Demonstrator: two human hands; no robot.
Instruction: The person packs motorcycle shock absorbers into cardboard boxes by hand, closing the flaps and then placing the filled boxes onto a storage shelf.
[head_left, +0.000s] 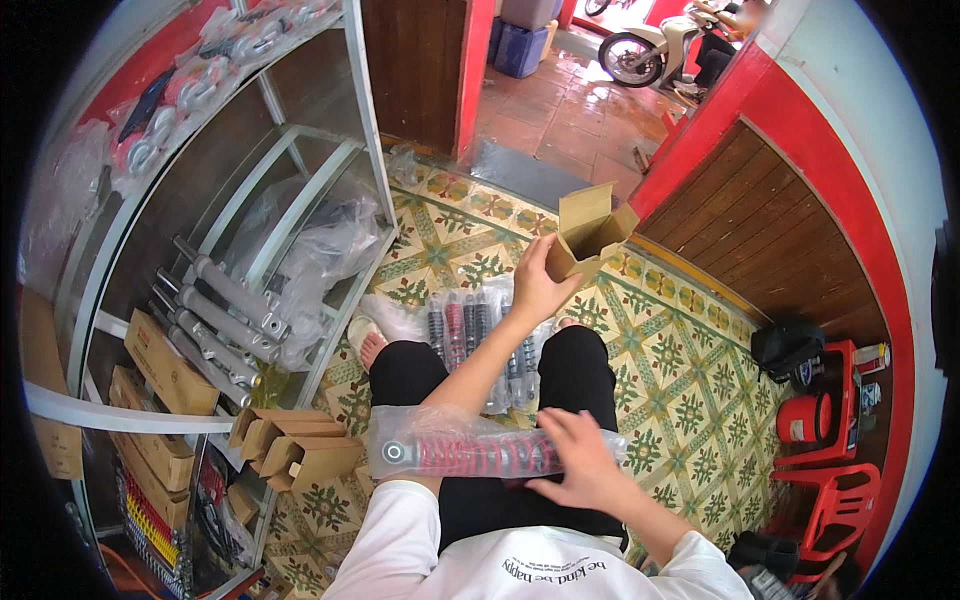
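Note:
My left hand grips an open cardboard box near its side, its top flaps standing up. Across my lap and over my left forearm lies a shock absorber with a red spring, wrapped in clear plastic. My right hand straddles its right part, fingers along the upper edge and thumb along the lower one. Between my feet, several plastic-wrapped shock absorbers rest side by side on the tiled floor, partly hidden by my left arm.
At left stands a glass-and-metal shelf unit with fork tubes, long cartons and bagged parts. Open small boxes sit at its edge. Red plastic chairs line the right wall. Beyond the doorway are a motorbike and a person.

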